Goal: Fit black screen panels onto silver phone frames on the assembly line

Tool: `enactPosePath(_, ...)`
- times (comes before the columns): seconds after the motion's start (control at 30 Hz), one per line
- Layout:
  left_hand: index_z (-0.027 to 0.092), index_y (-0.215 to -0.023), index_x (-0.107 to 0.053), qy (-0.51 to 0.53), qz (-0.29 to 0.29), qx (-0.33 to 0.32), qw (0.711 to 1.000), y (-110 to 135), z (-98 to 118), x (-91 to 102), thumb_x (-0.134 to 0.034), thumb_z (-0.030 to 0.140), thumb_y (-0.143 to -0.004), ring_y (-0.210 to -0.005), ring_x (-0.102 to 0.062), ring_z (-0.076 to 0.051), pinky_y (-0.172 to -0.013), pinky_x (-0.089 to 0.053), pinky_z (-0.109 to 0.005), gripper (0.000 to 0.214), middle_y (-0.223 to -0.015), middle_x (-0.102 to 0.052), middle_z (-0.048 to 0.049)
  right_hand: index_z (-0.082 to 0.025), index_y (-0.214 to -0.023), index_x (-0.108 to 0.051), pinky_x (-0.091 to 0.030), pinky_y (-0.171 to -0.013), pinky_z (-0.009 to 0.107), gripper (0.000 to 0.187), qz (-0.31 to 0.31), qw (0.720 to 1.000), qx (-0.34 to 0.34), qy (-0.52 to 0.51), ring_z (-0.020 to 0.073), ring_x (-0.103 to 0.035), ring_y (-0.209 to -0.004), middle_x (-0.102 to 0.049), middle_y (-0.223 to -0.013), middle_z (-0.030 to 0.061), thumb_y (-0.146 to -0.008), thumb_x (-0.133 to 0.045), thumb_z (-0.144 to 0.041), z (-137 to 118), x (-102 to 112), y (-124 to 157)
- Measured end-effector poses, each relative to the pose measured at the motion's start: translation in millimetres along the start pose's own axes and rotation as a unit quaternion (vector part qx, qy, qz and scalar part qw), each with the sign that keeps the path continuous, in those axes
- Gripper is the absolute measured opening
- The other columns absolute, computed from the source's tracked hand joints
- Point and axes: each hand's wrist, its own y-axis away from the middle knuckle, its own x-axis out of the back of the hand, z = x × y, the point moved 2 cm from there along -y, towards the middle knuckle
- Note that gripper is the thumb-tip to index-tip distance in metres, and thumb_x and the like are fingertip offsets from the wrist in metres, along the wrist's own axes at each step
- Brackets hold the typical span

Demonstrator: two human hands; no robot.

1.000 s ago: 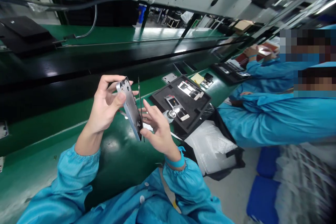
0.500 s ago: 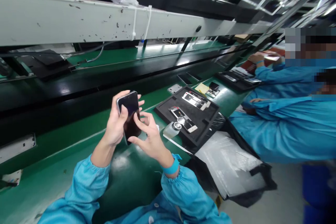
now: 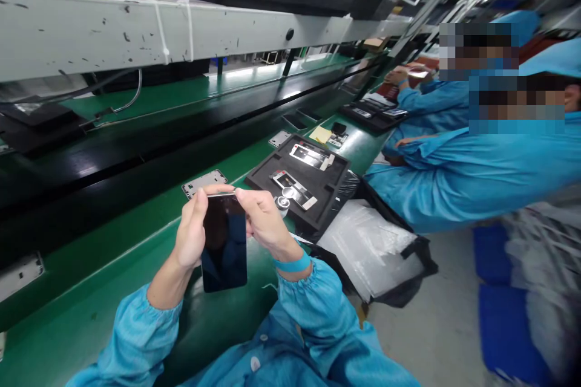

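Note:
A black phone (image 3: 224,245) with its dark glass screen facing me is held upright between both hands over the green bench (image 3: 91,266). My left hand (image 3: 191,231) grips its left edge with the fingers curled over the top corner. My right hand (image 3: 264,222) grips the right edge, fingers pinched at the top right corner. A silver phone frame (image 3: 204,182) lies flat on the bench just behind my hands.
A black foam tray (image 3: 302,178) with two phone parts sits to the right, a small round metal piece (image 3: 285,199) at its near edge. Clear plastic sheets (image 3: 367,248) lie over a black bag. A dark conveyor belt (image 3: 136,151) runs behind. Two co-workers in blue sit at right.
The silver frame and black screen, apart a second ago, now form one phone. It has turned screen-up and dropped lower, both hands now at its top corners.

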Motion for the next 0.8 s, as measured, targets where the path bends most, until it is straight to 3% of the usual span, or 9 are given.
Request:
enactPosePath(0.07, 0.018, -0.099, -0.080, 0.032, 0.040, -0.005, 0.999, -5.0, 2.4, 3.7, -0.070, 0.073, -0.096, -0.081, -0.081, -0.023, -0.075, -0.067, -0.031, 0.056, -0.094, -0.084, -0.0100, -0.021, -0.076, -0.062, -0.040, -0.045, 0.022, 0.070, -0.010, 1.000, 0.007, -0.005, 0.0107, -0.052, -0.048, -0.051, -0.054, -0.0057, -0.092, -0.060, -0.089, 2.3, 0.4, 6.6)
enactPosePath(0.17, 0.021, -0.105, -0.070, 0.106, 0.104, -0.008, 0.989, -14.7, 8.6, 13.6, -0.063, 0.076, -0.098, -0.069, -0.080, -0.025, -0.066, -0.068, -0.038, 0.056, -0.088, -0.083, -0.0094, -0.021, -0.084, -0.065, -0.057, -0.063, 0.027, 0.069, -0.130, 0.991, -0.022, 0.014, 0.0149, -0.064, -0.068, -0.066, -0.075, 0.0005, -0.098, -0.051, -0.087, 10.1, -2.5, 24.8)
enactPosePath(0.27, 0.023, -0.109, -0.063, 0.137, 0.154, -0.002, 0.978, -20.6, 15.2, 21.7, -0.056, 0.080, -0.099, -0.064, -0.079, -0.025, -0.061, -0.067, -0.038, 0.059, -0.088, -0.082, -0.0093, -0.021, -0.080, -0.064, -0.057, -0.064, 0.031, 0.070, -0.227, 0.972, -0.050, 0.030, 0.0159, -0.063, -0.065, -0.070, -0.074, 0.0030, -0.105, -0.041, -0.082, 16.9, -2.5, 41.7)
enactPosePath(0.4, 0.023, -0.110, -0.062, 0.150, 0.183, 0.017, 0.971, -21.6, 18.0, 22.3, -0.057, 0.078, -0.100, -0.064, -0.079, -0.022, -0.064, -0.067, -0.034, 0.057, -0.088, -0.081, -0.0073, -0.020, -0.074, -0.063, -0.049, -0.057, 0.027, 0.071, -0.263, 0.964, -0.021, 0.028, 0.0127, -0.055, -0.056, -0.063, -0.062, 0.0002, -0.107, -0.041, -0.080, 22.9, 0.4, 43.8)
enactPosePath(0.57, 0.024, -0.112, -0.061, 0.158, 0.205, 0.003, 0.966, -18.8, 13.4, 15.4, -0.064, 0.069, -0.102, -0.067, -0.079, -0.020, -0.070, -0.067, -0.032, 0.046, -0.088, -0.081, -0.0057, -0.026, -0.052, -0.039, -0.033, -0.045, 0.027, 0.076, -0.207, 0.976, -0.025, -0.071, 0.0095, -0.035, -0.040, -0.036, -0.042, -0.0066, -0.099, -0.051, -0.086, 49.4, -9.3, 40.3)
enactPosePath(0.7, 0.025, -0.116, -0.059, 0.153, 0.208, 0.001, 0.966, -19.2, 7.3, 12.5, -0.067, 0.062, -0.103, -0.071, -0.079, -0.019, -0.073, -0.067, -0.031, 0.040, -0.092, -0.081, -0.0048, -0.024, -0.051, -0.047, -0.034, -0.048, 0.028, 0.073, -0.195, 0.976, -0.045, -0.088, 0.0108, -0.041, -0.042, -0.042, -0.043, -0.0043, -0.097, -0.059, -0.080, 68.7, -25.2, 49.1)
enactPosePath(0.8, 0.025, -0.115, -0.058, 0.160, 0.207, -0.006, 0.965, -21.6, 3.6, 12.2, -0.063, 0.057, -0.106, -0.069, -0.078, -0.017, -0.072, -0.067, -0.030, 0.034, -0.090, -0.080, -0.0035, -0.024, -0.045, -0.043, -0.030, -0.047, 0.029, 0.077, -0.167, 0.980, -0.054, -0.094, 0.0101, -0.036, -0.042, -0.039, -0.041, -0.0037, -0.091, -0.063, -0.082, 73.7, -31.5, 51.5)
